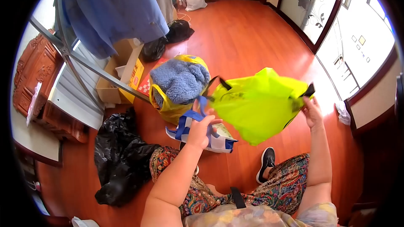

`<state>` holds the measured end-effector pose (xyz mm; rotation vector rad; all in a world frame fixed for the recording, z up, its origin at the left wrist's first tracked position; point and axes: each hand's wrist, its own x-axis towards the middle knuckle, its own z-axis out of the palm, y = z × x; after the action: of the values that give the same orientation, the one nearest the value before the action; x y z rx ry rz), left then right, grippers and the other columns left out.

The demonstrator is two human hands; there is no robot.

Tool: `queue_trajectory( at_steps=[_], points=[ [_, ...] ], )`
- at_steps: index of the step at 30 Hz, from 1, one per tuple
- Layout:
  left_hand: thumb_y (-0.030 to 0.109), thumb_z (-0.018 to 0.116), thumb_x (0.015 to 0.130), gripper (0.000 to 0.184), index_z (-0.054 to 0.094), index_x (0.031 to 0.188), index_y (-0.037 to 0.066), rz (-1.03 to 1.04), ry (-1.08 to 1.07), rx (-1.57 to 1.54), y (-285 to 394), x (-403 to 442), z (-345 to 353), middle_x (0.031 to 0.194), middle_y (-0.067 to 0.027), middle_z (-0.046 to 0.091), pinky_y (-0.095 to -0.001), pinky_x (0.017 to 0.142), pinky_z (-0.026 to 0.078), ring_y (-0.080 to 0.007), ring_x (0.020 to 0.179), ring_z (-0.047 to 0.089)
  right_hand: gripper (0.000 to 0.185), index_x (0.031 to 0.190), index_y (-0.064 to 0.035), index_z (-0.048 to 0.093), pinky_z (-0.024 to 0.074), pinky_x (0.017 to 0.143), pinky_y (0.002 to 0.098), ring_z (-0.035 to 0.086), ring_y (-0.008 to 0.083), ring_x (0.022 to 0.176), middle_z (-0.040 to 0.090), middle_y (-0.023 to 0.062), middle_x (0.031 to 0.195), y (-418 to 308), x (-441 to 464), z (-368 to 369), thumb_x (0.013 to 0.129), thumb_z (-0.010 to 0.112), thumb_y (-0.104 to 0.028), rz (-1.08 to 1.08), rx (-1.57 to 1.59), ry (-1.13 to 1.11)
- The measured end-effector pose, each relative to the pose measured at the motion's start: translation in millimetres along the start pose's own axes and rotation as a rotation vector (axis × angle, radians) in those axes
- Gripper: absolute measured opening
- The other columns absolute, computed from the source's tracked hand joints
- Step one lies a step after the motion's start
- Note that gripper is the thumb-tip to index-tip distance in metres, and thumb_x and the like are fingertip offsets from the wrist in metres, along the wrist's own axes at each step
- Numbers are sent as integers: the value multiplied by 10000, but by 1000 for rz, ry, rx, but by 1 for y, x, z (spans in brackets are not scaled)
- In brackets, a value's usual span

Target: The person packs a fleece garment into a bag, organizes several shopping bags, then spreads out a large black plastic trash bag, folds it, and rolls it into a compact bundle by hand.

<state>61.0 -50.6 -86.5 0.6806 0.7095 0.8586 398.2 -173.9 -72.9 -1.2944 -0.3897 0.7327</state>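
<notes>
A neon yellow-green bag [261, 105] with black trim is stretched out in the air before me. My right hand [312, 112] is closed on its black-edged right end. Around the blue straps of a white and blue tote bag [223, 143] my left hand [203, 129] is closed, close to the neon bag's left side; whether it also grips that bag I cannot tell. The tote sits low, partly behind my hand. Just beyond it stands a yellow plastic bag [170, 108] stuffed with a fluffy blue-grey cloth [181, 80].
A crumpled black plastic bag [122, 159] lies on the floor at left. Behind are a cardboard box [110, 86], more black bags [179, 31] and a metal rack [90, 65] hung with blue clothing [113, 12]. A white bag [343, 113] lies by the right wall.
</notes>
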Motion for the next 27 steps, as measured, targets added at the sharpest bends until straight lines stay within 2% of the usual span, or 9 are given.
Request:
queue_trajectory(
  at_steps=[3, 4, 5, 8, 13, 15, 20, 26, 27],
  points=[
    [24, 479, 733, 650, 181, 1262, 258, -23, 71, 111, -24, 12, -17, 1013, -56, 401, -252, 471, 390, -184, 713, 566, 309, 980, -44, 514, 456, 637, 288, 547, 139, 753, 564, 36, 886, 22, -17, -8, 734, 614, -203, 299, -40, -126],
    [30, 488, 731, 614, 210, 1248, 211, -27, 82, 132, -28, 10, -19, 984, -70, 457, -255, 472, 389, -188, 725, 571, 312, 949, -32, 528, 466, 646, 302, 559, 154, 767, 566, 47, 882, 18, -25, 2, 733, 615, -240, 310, -110, -146],
    [30, 488, 731, 614, 210, 1248, 211, -28, 79, 140, -32, 12, -23, 984, -70, 457, -255, 472, 389, -188, 725, 571, 273, 915, -31, 550, 462, 614, 273, 558, 134, 718, 575, 40, 823, 18, -25, 4, 744, 602, -237, 298, -169, -182],
    [24, 473, 734, 496, 275, 1182, 102, -130, 95, 178, -38, 17, -31, 901, -119, 554, -273, 491, 402, -223, 733, 577, 178, 842, -33, 578, 440, 558, 220, 539, 90, 638, 578, 11, 736, 29, -21, 10, 765, 573, -195, 94, -102, -196],
    [59, 418, 775, 359, 333, 1124, 60, -203, 195, 137, -50, 24, -41, 918, -181, 540, -305, 551, 425, -257, 730, 575, 107, 834, -51, 580, 437, 568, 201, 542, 89, 615, 586, 10, 742, 15, -25, 7, 786, 538, -138, -24, 64, -250],
    [110, 359, 839, 260, 370, 1093, 59, -187, 209, 192, -53, 25, -41, 961, -173, 524, -291, 532, 426, -257, 770, 567, 89, 819, -58, 579, 440, 577, 205, 553, 92, 638, 591, 10, 748, 12, -25, 1, 786, 535, -128, -62, 181, -201],
    [188, 417, 832, 281, 392, 1086, 70, -200, 281, 165, -57, 35, -39, 971, -144, 513, -280, 514, 399, -252, 759, 564, 77, 817, -54, 576, 445, 622, 224, 563, 106, 697, 594, 17, 782, 2, -28, -17, 788, 513, -89, -180, 299, -258],
    [443, 525, 746, 356, 500, 894, 120, -111, 301, 37, -43, 37, -23, 720, -20, 498, -216, 375, 322, -164, 522, 499, 109, 861, -40, 576, 433, 704, 251, 548, 121, 784, 589, 31, 855, -8, -34, -34, 799, 503, -92, -259, 343, -285],
    [443, 525, 746, 356, 500, 894, 120, -116, 300, 37, -42, 38, -23, 720, -20, 498, -216, 375, 322, -164, 522, 499, 117, 874, -38, 575, 433, 707, 253, 547, 122, 789, 589, 30, 862, -9, -35, -37, 801, 499, -89, -277, 354, -283]
  ],
)
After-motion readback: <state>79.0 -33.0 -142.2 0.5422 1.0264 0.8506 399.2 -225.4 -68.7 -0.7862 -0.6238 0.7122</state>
